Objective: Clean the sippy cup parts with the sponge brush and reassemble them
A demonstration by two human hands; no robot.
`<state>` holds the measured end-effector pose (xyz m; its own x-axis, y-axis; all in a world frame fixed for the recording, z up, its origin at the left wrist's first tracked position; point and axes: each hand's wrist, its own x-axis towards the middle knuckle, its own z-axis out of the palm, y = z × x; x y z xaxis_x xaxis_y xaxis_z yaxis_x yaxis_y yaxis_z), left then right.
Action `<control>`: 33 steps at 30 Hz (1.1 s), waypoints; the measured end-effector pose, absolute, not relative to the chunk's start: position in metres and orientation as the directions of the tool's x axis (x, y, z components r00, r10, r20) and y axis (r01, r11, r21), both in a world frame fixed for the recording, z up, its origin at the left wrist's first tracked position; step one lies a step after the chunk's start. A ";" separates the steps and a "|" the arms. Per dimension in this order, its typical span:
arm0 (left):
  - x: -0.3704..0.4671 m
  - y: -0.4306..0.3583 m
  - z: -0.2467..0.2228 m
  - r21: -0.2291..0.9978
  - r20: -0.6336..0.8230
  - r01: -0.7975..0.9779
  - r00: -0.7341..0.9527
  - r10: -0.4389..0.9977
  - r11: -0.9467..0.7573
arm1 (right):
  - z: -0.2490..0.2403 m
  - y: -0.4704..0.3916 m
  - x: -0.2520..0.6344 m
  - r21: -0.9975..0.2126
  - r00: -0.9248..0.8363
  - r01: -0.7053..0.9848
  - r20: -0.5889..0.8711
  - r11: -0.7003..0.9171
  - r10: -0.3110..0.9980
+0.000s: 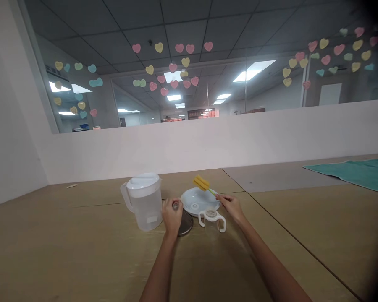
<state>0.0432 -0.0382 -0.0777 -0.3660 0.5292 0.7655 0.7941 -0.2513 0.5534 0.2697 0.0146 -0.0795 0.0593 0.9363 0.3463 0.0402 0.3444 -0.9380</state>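
Observation:
My right hand grips the green handle of a bottle brush. Its yellow sponge head is raised over a white bowl. Inside the bowl lies a small white ring. My left hand is closed, fingertips pinching a small object too unclear to name. Under and beside that hand is a dark round lid or dish, partly hidden. A clear baby bottle with white side handles stands between my hands, in front of the bowl, its top uncovered.
To the left of my left hand stands a translucent pitcher with a white lid. A teal cloth lies at the far right of the wooden table. A low white wall with windows above closes off the back.

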 end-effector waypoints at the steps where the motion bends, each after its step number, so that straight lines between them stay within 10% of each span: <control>1: 0.043 -0.043 -0.078 0.443 0.793 0.883 -0.304 0.529 -0.156 | -0.080 0.015 0.270 -0.938 0.072 0.041 0.346 0.344 0.935; 5: 0.045 -0.050 -0.082 0.139 0.754 0.987 -0.157 0.638 0.079 | -0.083 0.018 0.272 -0.929 0.104 0.079 0.369 0.362 0.924; 11: 0.043 -0.046 -0.089 0.003 0.550 0.999 -0.044 0.834 0.051 | -0.086 0.018 0.277 -0.868 0.146 0.365 0.412 0.338 0.899; 16: 0.047 -0.049 -0.088 0.004 0.516 1.000 -0.015 0.857 0.015 | -0.084 0.013 0.277 -0.623 0.076 0.717 0.516 0.313 0.853; 33: 0.043 -0.051 -0.087 0.330 0.805 0.939 -0.227 0.549 -0.096 | -0.071 -0.002 0.287 -0.197 -0.110 0.946 0.552 0.257 0.826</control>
